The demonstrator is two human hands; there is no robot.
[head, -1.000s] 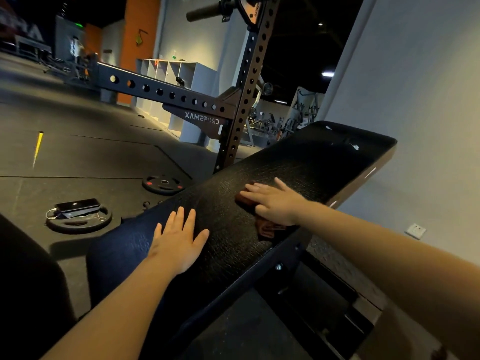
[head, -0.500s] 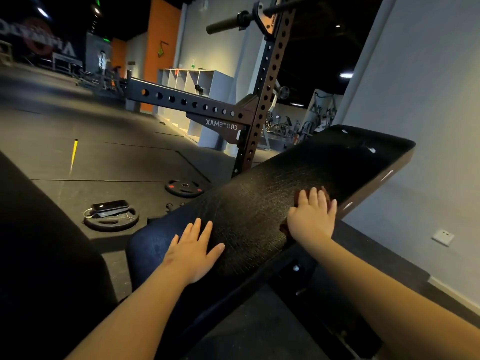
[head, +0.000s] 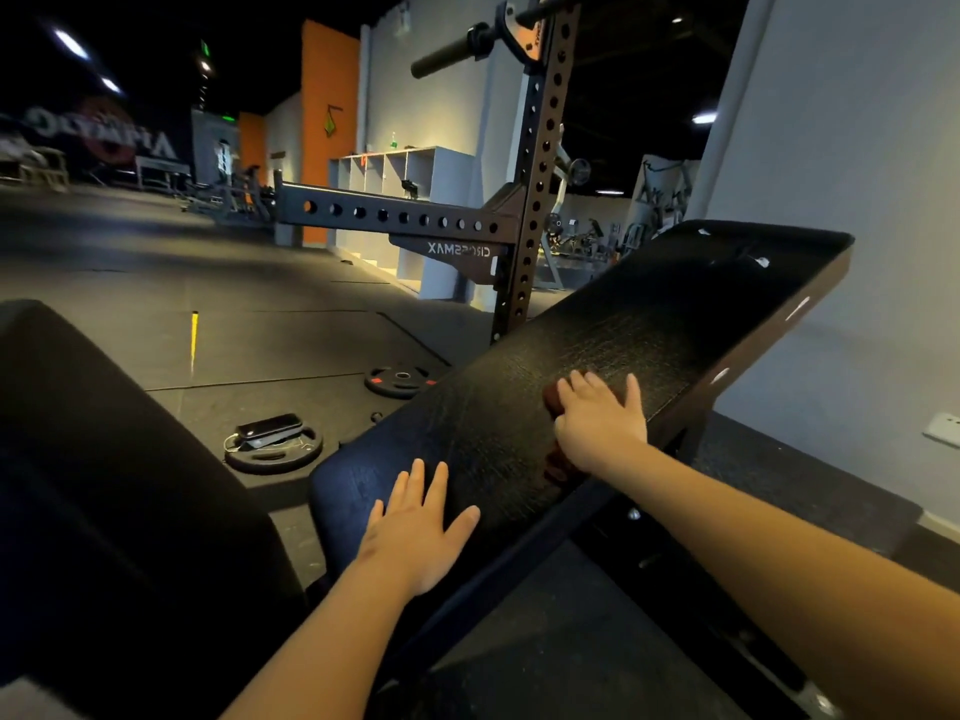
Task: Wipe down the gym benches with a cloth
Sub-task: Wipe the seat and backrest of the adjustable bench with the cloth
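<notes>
A black padded bench (head: 649, 314) is tilted upward beyond the hands. What appears to be a dark reddish cloth (head: 554, 401), mostly hidden, is pressed flat beneath the right hand (head: 602, 423). The left hand (head: 415, 527) is laid flat near the bench's lower end, apart from the cloth.

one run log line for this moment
step: wiping bench pad | right hand: pressing cloth flat, mid-pad | left hand: flat on near end, no cloth
</notes>
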